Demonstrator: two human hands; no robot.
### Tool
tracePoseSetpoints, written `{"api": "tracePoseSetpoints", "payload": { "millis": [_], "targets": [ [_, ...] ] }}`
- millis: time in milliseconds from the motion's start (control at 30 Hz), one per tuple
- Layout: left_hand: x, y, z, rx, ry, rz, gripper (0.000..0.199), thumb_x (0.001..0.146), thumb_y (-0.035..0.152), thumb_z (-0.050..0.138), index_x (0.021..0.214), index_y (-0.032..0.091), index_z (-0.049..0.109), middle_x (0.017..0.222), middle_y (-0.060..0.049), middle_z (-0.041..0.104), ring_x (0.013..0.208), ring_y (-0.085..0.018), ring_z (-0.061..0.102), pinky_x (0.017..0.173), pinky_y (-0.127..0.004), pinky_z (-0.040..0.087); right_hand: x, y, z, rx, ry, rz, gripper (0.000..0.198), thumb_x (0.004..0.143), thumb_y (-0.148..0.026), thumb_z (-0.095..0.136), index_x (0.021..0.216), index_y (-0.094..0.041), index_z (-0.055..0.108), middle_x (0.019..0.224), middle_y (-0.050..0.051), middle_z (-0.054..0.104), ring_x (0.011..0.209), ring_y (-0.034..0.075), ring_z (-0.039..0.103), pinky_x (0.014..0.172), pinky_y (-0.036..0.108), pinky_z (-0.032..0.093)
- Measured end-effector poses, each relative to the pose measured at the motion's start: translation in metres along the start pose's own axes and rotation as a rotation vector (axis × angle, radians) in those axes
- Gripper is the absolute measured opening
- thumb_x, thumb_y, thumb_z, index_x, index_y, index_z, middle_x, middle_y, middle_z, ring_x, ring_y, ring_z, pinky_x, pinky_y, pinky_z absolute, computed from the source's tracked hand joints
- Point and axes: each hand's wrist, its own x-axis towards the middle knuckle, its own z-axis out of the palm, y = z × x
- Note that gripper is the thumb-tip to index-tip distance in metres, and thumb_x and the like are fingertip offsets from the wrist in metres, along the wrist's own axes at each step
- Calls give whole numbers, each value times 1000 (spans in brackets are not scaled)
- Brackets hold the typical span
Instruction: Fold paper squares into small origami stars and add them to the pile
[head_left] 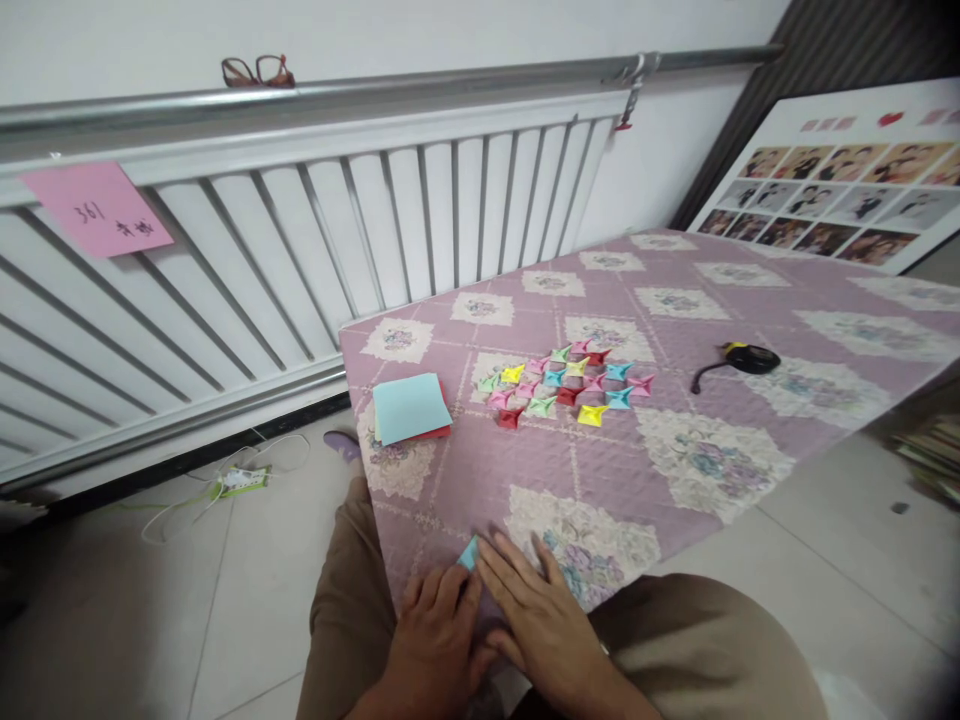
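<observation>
A small piece of light blue folded paper (469, 553) lies on the tablecloth at the near edge, mostly covered by my hands. My left hand (439, 625) has its fingers curled and pressed together on the paper. Beside it, my right hand (536, 610) rests with fingers stretched out flat, its fingertips touching the paper's right side. Farther up the table stand several small folded paper shapes (555, 378) in pink, red, yellow, green and blue, set in close rows. To their left is a stack of square coloured paper (411, 408), with a light blue sheet on top.
The table wears a purple floral cloth (465, 470). A black and yellow object with a strap (752, 358) lies at the right. Behind are a white radiator (420, 215), a metal pipe with glasses (259, 73) on it, and a photo board (832, 190). A power strip (244, 480) sits on the floor.
</observation>
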Motion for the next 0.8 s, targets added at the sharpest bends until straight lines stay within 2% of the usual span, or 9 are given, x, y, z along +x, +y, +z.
{"api": "tracePoseSetpoints", "payload": {
  "millis": [167, 333, 433, 500, 600, 800],
  "targets": [
    [-1, 1, 0, -18, -52, -31, 63, 83, 55, 55, 134, 20, 45, 123, -10, 57, 109, -29, 50, 92, -46, 38, -30, 9, 8, -52, 29, 94, 67, 82, -31, 59, 143, -27, 31, 143, 3, 44, 132, 27, 35, 109, 54, 9],
    [1, 3, -2, -77, -118, -80, 58, 84, 48, 55, 135, 23, 44, 126, -9, 56, 112, -30, 49, 96, -48, 36, -40, 19, 5, -50, 85, 171, 57, 84, -34, 55, 139, -31, 37, 136, 3, 52, 127, 27, 43, 103, 53, 22],
    [3, 4, -7, -118, -157, -101, 57, 83, 44, 55, 135, 23, 44, 127, -9, 54, 114, -31, 47, 98, -50, 35, -28, 15, -1, 12, 160, 242, 38, 87, -33, 54, 125, -30, 52, 124, 3, 62, 117, 26, 51, 101, 50, 27],
    [3, 4, -10, -144, -166, -116, 56, 83, 41, 56, 135, 24, 45, 127, -9, 54, 115, -31, 46, 100, -51, 33, -14, 6, -4, 93, 206, 281, 28, 89, -28, 52, 116, -26, 57, 110, 4, 67, 103, 23, 58, 99, 48, 30],
    [2, 3, -12, -185, -153, -113, 54, 81, 34, 57, 133, 24, 46, 127, -8, 54, 115, -29, 46, 101, -50, 34, 10, -9, -7, 240, 174, 248, 25, 86, -19, 55, 109, -25, 62, 96, 3, 67, 91, 20, 59, 91, 41, 38],
    [2, -10, -13, -211, -38, -121, 40, 82, 16, 51, 121, 21, 55, 118, -7, 57, 109, -25, 48, 97, -45, 39, 29, -12, -4, 327, 88, 306, 28, 76, -15, 67, 102, -27, 66, 97, 3, 64, 92, 21, 56, 85, 37, 39]
  ]
}}
